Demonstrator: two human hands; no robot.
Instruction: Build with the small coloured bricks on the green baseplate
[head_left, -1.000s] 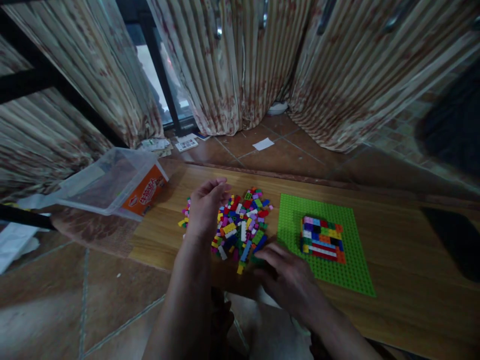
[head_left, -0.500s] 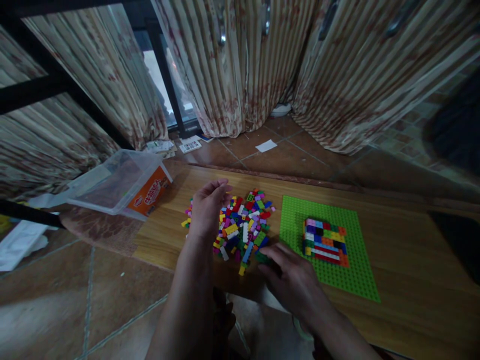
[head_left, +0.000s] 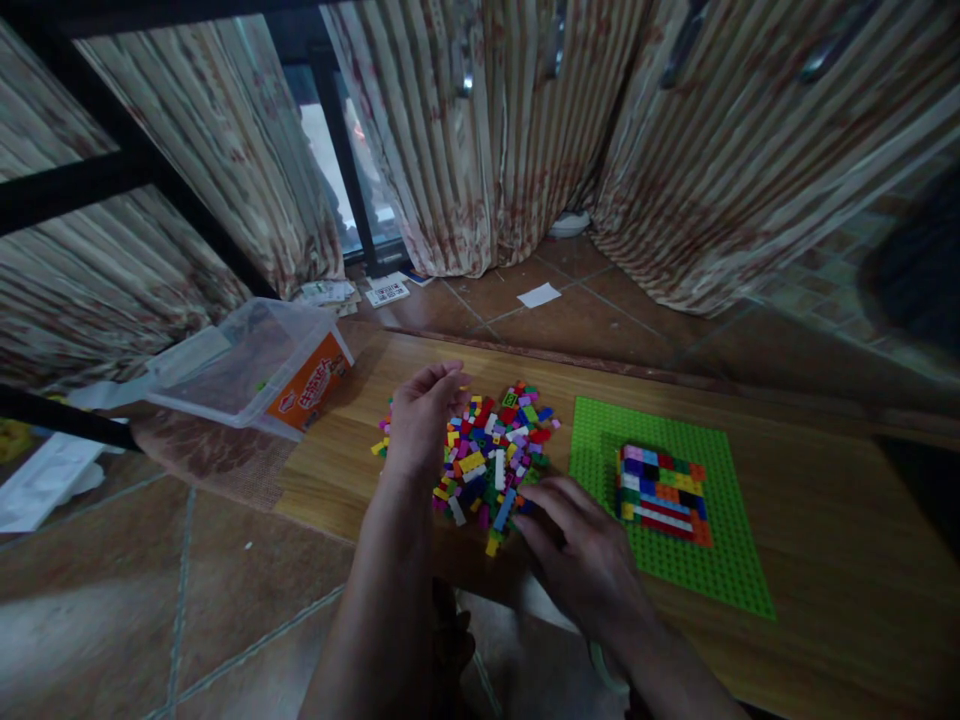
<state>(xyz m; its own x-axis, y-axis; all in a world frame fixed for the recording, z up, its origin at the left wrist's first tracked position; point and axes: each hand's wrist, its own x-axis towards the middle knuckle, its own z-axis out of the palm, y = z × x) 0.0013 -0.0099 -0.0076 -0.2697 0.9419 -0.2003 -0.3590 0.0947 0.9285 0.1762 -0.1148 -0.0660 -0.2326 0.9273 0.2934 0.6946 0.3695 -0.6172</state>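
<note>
Your left hand [head_left: 421, 420] rests on the far-left side of the brick pile [head_left: 491, 455], palm turned inward and fingers loosely curled, as it did a second ago; it has hardly shifted against the pile. I cannot tell whether anything sits inside that curl.

Your right hand [head_left: 581, 545] is what has changed. A second ago it lay flat at the near-right edge of the pile, just short of it. Now its fingers have crept forward into the near-right bricks, fingertips bent down and touching them, close to a blue piece there. The fingers look drawn together rather than spread, but the bricks under them hide whether a piece is actually pinched, so I cannot say.

In my judgement you are at the picking stage: the right hand has gone from resting to sorting through loose pieces.

To the right of the pile, well clear of both hands, the green baseplate [head_left: 667, 500] lies flat on the wooden board [head_left: 810, 560], and the small multicoloured block [head_left: 661, 492] built on it looks just as it did before.

To the left of the pile, apart from it, the clear plastic box [head_left: 251, 365] lies tipped on its side. The view has also slid a little, so everything sits slightly further right than before.
</note>
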